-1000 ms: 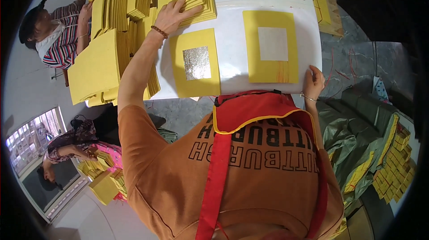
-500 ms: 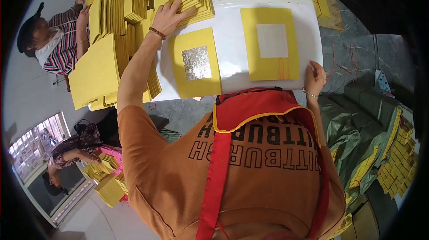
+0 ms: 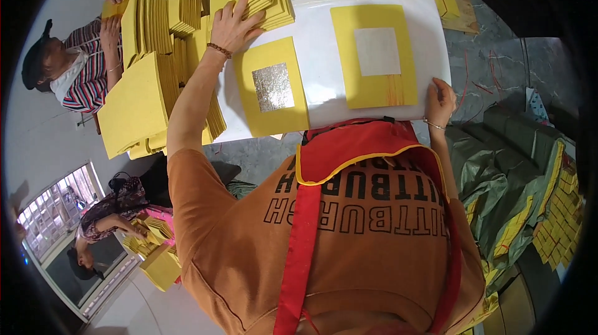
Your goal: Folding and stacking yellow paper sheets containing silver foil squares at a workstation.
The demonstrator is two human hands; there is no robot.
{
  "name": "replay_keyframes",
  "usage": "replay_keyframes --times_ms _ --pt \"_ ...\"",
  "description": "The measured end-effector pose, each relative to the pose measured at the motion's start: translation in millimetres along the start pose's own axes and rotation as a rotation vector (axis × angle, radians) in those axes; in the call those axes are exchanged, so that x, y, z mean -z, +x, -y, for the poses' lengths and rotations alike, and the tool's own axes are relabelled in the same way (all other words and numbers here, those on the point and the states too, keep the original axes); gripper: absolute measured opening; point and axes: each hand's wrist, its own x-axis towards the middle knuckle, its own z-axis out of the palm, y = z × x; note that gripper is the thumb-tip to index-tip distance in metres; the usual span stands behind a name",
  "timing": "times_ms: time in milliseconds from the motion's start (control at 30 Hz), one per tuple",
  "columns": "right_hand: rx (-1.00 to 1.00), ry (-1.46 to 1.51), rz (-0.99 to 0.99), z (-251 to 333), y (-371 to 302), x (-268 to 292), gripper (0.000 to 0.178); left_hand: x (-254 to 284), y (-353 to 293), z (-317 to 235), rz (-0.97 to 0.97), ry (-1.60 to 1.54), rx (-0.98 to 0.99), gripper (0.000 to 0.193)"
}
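My left hand (image 3: 235, 26) lies with spread fingers against the near left side of a fanned stack of yellow paper sheets (image 3: 274, 6) at the far part of the table. Just below it rests a single yellow sheet (image 3: 247, 108) with a silver foil square (image 3: 273, 87). To its right is another yellow sheet (image 3: 347, 89), bearing a pale square (image 3: 377, 51) and orange streaks beneath. My right hand (image 3: 440, 101) rests at the table's right edge, its fingers loosely bent and nothing visible in them.
More yellow stacks (image 3: 134, 101) crowd the left side of the white table (image 3: 321, 95). A co-worker (image 3: 81, 64) in stripes handles yellow paper beyond them; another person (image 3: 115, 210) bends at lower left. Dark green sheeting (image 3: 479, 154) and yellow bundles (image 3: 557, 220) lie at right.
My left hand has drawn back slightly toward the stack's near left edge. My right hand stays at the table edge. The view has shifted a little.
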Motion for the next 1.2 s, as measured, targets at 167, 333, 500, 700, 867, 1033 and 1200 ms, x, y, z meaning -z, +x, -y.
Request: replay_keyframes --times_ms 167,333,500,700,867,1033,1200 --pt "-0.022 0.020 0.002 1 0 0 0.019 -5 -3 -1 -0.040 0.011 -0.005 0.039" --pt "-0.001 -0.002 -0.012 0 1 0 0.019 -7 -1 -3 -0.024 0.009 -0.005 0.036" --pt "-0.005 -0.004 -0.004 3 3 -1 0.018 -11 -3 -1 -0.075 -0.010 -0.002 0.033" --pt "0.042 -0.056 -0.001 -4 0 -1 0.020 -2 1 -18 -0.034 0.047 -0.023 0.042" --pt "0.037 -0.031 0.008 -3 -3 0 0.020 4 4 -14 0.061 -0.425 0.332 0.068" --pt "0.010 -0.004 0.024 0 -1 3 0.020 -7 -1 -22 0.127 -0.253 0.272 0.075" --pt "-0.252 0.302 0.152 -19 11 3 0.023 2 6 -8 0.224 -0.213 0.251 0.073"
